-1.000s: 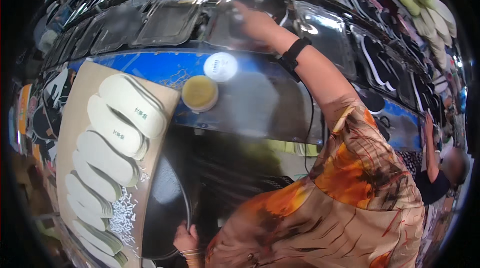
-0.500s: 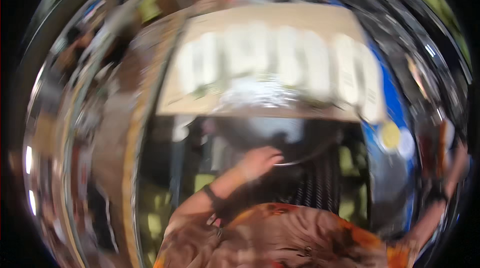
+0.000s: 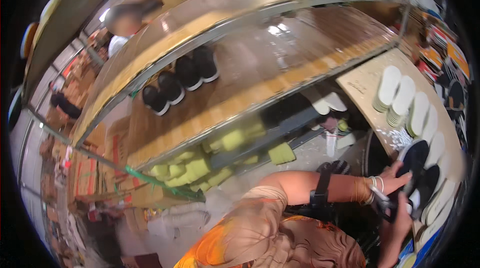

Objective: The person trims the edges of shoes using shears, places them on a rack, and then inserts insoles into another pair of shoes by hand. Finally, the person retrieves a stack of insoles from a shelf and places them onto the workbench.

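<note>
At the right, my left hand (image 3: 394, 179), with bracelets at its wrist, closes on the near end of a black shoe (image 3: 416, 157). Close below it, my right hand (image 3: 401, 213) has its fingers bent at the pale-edged end of a second black shoe (image 3: 428, 186); its grip is partly hidden. A dark object with a grey edge (image 3: 384, 205) lies between the hands, too blurred to name. Both shoes are over a board (image 3: 362, 79) bearing several stacks of white insoles (image 3: 401, 99). A small heap of white bits (image 3: 397, 137) lies beside the shoes.
A metal-framed shelf (image 3: 280, 63) crosses ahead, with several black shoes (image 3: 171, 87) on its left part. Yellow-green pieces (image 3: 187, 170) are piled beneath it. Cartons (image 3: 90, 178) stand at the left. Another person (image 3: 120, 30) is beyond the shelf.
The view has swung left, so the insole board now sits at the right. My hands, apart before, have come together at the board with two black shoes.
</note>
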Available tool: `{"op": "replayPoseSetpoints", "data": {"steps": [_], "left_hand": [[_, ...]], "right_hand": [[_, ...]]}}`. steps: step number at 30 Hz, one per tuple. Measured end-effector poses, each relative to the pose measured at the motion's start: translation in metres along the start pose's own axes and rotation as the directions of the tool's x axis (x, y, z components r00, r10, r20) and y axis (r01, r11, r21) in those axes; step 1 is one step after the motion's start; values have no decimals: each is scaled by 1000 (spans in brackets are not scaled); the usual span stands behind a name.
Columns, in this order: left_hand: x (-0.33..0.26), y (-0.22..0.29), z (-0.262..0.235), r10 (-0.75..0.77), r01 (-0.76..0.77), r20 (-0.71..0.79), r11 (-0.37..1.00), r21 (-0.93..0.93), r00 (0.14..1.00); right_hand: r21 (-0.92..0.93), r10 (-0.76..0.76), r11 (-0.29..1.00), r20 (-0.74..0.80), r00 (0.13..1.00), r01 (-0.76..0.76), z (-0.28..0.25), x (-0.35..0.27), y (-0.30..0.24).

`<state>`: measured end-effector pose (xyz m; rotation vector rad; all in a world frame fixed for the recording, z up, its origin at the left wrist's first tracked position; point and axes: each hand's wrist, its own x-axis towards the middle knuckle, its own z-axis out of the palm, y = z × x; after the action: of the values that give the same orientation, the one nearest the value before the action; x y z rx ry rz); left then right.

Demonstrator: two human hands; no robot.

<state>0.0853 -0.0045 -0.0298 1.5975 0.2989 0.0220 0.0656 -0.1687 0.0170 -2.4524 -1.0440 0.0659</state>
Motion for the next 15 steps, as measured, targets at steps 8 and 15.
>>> {"op": "replayPoseSetpoints", "data": {"steps": [8,15], "left_hand": [[32,-116,-56,297,-133,-293,872,470,909],[4,20,-42,84,-234,221,468,852,972]], "right_hand": [[163,-135,975,-112,984,152,100,45,-5],[640,390,749,-213,896,-174,62,4,93]]}}
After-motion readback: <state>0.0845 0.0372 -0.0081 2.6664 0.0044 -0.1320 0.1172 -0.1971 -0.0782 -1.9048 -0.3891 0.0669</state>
